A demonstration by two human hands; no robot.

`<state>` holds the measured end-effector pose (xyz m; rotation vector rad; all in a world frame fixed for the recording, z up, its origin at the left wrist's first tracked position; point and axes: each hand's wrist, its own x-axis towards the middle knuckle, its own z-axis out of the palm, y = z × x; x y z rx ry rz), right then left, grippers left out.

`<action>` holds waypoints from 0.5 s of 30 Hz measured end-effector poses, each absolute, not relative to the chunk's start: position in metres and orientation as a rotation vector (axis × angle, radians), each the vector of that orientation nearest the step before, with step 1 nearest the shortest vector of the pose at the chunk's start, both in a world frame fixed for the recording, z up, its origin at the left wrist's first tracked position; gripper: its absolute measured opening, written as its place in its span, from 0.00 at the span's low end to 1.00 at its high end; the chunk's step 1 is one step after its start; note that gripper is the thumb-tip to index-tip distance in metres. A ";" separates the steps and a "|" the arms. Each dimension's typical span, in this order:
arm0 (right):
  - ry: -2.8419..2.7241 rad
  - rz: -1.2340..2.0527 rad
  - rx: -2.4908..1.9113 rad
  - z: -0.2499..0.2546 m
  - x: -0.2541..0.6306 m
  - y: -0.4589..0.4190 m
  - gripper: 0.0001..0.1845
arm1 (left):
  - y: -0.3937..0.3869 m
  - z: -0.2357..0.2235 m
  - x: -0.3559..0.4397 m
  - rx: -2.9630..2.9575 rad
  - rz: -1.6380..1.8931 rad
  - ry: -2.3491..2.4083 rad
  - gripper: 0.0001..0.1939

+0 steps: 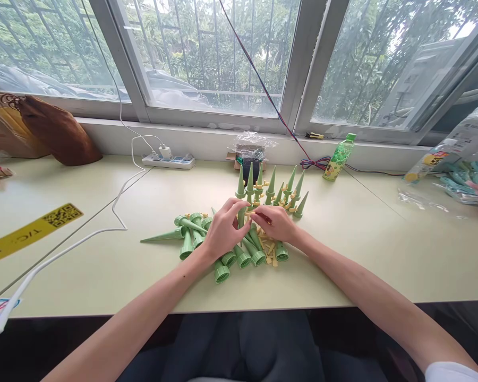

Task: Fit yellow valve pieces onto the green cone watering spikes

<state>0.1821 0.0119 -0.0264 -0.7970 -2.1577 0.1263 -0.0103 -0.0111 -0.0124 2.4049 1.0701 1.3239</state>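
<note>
Now our left hand point(226, 227) pinches a green cone point(241, 218) between its fingers, long axis near vertical, tip toward the desk point(366, 228). Just right of it, our right hand point(278, 223) pinches a yellow piece point(249, 214) crosswise; whether piece and cone touch, we cannot tell.

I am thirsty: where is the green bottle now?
In the head view, the green bottle is right of centre, at the back of the table, beside the coiled cable.
</note>
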 end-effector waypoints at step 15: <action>-2.106 0.198 -0.788 -0.025 0.182 0.008 0.10 | -0.010 -0.012 -0.010 2.392 1.327 1.052 0.15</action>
